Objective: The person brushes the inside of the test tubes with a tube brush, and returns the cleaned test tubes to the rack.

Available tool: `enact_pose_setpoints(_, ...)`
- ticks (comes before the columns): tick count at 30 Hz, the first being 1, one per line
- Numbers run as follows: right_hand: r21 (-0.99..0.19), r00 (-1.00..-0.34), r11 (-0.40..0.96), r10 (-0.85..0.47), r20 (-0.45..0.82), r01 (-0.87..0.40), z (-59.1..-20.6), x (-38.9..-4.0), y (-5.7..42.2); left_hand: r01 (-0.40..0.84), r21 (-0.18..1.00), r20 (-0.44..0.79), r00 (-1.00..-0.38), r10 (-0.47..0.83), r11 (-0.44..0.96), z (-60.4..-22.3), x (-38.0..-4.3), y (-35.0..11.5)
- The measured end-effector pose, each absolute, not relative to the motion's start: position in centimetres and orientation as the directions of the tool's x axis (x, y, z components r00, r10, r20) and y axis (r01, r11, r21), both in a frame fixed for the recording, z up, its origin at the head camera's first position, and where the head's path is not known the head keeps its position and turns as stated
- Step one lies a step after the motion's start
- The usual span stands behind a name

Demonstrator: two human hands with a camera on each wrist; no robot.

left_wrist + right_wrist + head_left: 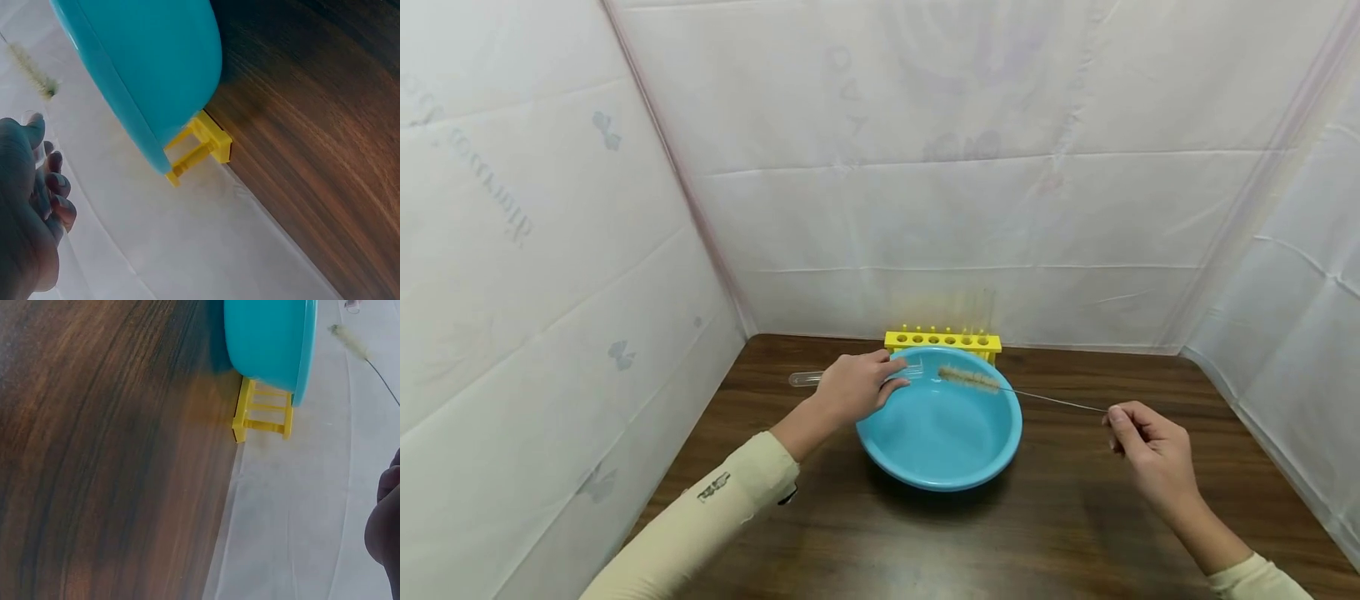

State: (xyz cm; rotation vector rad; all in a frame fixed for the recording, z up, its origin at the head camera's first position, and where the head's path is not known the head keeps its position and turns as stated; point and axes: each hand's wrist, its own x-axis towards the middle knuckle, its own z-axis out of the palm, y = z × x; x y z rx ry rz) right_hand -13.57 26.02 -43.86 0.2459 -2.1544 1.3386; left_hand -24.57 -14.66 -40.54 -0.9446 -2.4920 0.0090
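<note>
A clear test tube [806, 379] lies across my left hand [854, 387], held in its fingers, its rounded end sticking out to the left and its other end above the basin's rim. My right hand [1153, 454] pinches the thin wire handle of a bristle brush [968, 378]. The brush's pale bristle head hangs over the blue basin [942, 442], its tip a short gap from the tube. In the left wrist view the fingers [57, 184] curl round the tube. Only part of the right hand [389, 519] shows in the right wrist view.
Behind the basin stands a yellow test tube rack [942, 340], with clear tubes [977, 312] at its right end. All stand on a dark wooden table [1075, 517]. White sheets [962, 217] rise at the back and on both sides.
</note>
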Motion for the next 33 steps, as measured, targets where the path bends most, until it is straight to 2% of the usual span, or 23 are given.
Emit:
enact_pose_setpoints(2,-0.774,-0.813,0.433,0.143,0.564,-0.461,-44.0,-13.7,26.0,0.626,-0.158,0.43,-0.653,0.624,0.763,-40.5,-24.7,-14.8)
enact_pose_setpoints(9,-0.836,-0.83,0.086,0.105,0.548,-0.542,-44.8,-14.2,25.5,0.657,-0.141,0.456,-0.621,0.638,0.74,-40.6,-25.1,-15.3)
enact_pose_setpoints(13,-0.837,-0.832,0.04,0.095,0.546,-0.545,-45.2,-14.1,25.1,0.685,-0.143,0.466,-0.59,0.659,0.715,-40.8,-25.2,-15.2)
enact_pose_setpoints(16,-0.838,-0.834,0.032,0.089,0.545,-0.545,-45.3,-14.0,25.1,0.683,-0.103,0.468,-0.608,0.641,0.723,-41.1,-25.2,-15.0)
enact_pose_setpoints(19,-0.838,-0.836,-0.001,0.071,0.545,-0.546,-45.4,-13.9,25.2,0.673,0.005,0.436,-0.667,0.604,0.74,-41.3,-24.9,-14.9)
enact_pose_setpoints(24,-0.834,-0.835,-0.048,0.032,0.549,-0.55,-45.5,-14.0,25.3,0.649,0.263,0.375,-0.751,0.544,0.714,-41.6,-24.5,-15.0)
enact_pose_setpoints(30,-0.852,-0.852,0.005,0.01,0.523,-0.523,-45.6,-13.9,25.2,0.626,0.503,0.341,-0.777,0.528,0.596,-42.3,-24.8,-15.2)
enact_pose_setpoints(33,-0.865,-0.865,0.032,-0.022,0.501,-0.502,-45.6,-14.1,25.4,0.612,0.564,0.338,-0.784,0.52,0.555,-42.5,-24.9,-15.3)
